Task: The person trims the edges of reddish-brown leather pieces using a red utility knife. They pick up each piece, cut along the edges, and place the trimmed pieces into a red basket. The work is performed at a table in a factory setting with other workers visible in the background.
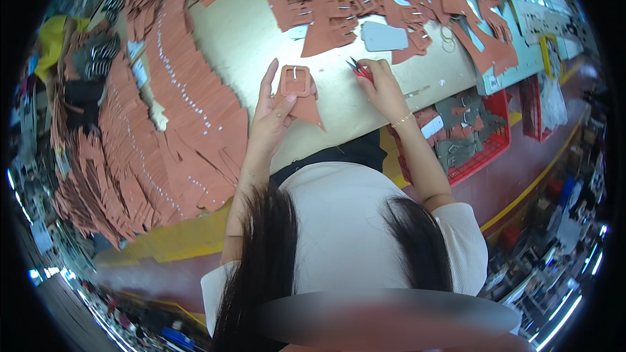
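Observation:
My left hand (268,116) holds up a terracotta strap piece with a covered square buckle (305,111). My thumb presses on the lower edge of the buckle, and the pointed end of the strap hangs down to the right. A pale metal prong crosses the buckle's opening. To the right, my right hand (386,94) is closed around small red-handled scissors (363,73). Their dark blades point up and left, apart from the buckle piece. Part of the scissors' handle is hidden inside my fingers.
Overlapping rows of terracotta strap pieces (189,91) cover the table's left side. More buckled straps (339,0) lie at the far side, near a grey phone-shaped slab (385,37). A red crate (499,140) with green and terracotta pieces stands at right. Someone in yellow (52,49) is at far left.

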A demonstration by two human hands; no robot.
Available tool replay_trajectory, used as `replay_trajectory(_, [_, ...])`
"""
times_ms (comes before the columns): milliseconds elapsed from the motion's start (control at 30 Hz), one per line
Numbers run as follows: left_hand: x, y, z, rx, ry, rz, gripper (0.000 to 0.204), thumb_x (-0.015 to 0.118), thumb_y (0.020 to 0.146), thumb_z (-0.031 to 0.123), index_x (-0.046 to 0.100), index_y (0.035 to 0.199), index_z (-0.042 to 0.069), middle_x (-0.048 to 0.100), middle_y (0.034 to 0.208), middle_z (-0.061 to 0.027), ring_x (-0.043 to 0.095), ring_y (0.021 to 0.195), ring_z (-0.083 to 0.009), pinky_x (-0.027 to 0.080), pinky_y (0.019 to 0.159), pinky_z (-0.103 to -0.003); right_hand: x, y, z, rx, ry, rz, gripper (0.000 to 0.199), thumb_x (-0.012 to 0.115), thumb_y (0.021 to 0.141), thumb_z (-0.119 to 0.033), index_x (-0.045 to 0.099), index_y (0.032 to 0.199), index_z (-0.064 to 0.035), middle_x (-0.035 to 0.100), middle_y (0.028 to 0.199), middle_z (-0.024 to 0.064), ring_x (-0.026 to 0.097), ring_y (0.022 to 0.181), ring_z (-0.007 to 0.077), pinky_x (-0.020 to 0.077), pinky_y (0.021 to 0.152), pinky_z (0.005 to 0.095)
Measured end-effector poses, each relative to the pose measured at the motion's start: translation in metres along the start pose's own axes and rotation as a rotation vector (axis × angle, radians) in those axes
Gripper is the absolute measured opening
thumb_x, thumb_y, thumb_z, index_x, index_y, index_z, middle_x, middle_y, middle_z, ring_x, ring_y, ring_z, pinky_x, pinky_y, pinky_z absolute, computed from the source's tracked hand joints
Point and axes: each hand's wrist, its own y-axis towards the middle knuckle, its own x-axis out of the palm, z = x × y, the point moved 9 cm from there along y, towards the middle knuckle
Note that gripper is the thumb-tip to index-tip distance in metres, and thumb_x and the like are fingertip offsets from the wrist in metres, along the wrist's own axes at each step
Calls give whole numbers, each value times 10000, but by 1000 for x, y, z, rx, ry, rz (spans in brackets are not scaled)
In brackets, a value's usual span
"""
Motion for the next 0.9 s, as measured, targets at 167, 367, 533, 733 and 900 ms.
replay_trajectory(167, [3,-6,22,48,108,29,610,511,956,65,210,1484,122,481,1334,-178,559,1168,-265,480,971,-372,-9,-9,-81,-166,361,-50,344,698,820,-123,577,1128,-26,565,993,119,600,836,241,502,715,314])
replay_trajectory(367, [7,-14,35,151,147,45,565,533,961,95,270,1460,59,509,1304,-152,534,1165,-193,462,958,-311,-21,-8,-140,-362,268,146,306,786,719,-183,657,942,-18,614,864,86,630,747,230,513,651,315])
replay_trajectory(533, [10,-19,41,149,194,65,507,478,1000,161,289,1445,10,506,1315,-149,524,1172,-174,429,987,-296,-23,-9,-156,-467,140,217,265,789,695,-177,671,889,-40,615,835,63,625,684,212,504,604,303])
replay_trajectory(733, [11,-21,45,165,336,80,465,405,1028,193,317,1437,-9,518,1309,-146,519,1180,-165,417,994,-287,-23,-9,-155,-461,99,235,243,787,689,-175,675,864,-51,606,824,47,603,656,200,483,578,301])
replay_trajectory(900, [10,-19,47,263,521,92,475,408,1025,206,326,1440,-10,506,1349,-157,523,1194,-185,389,1015,-289,-22,-9,-153,-467,99,239,246,790,684,-181,676,861,-53,599,822,40,595,653,192,479,581,306])
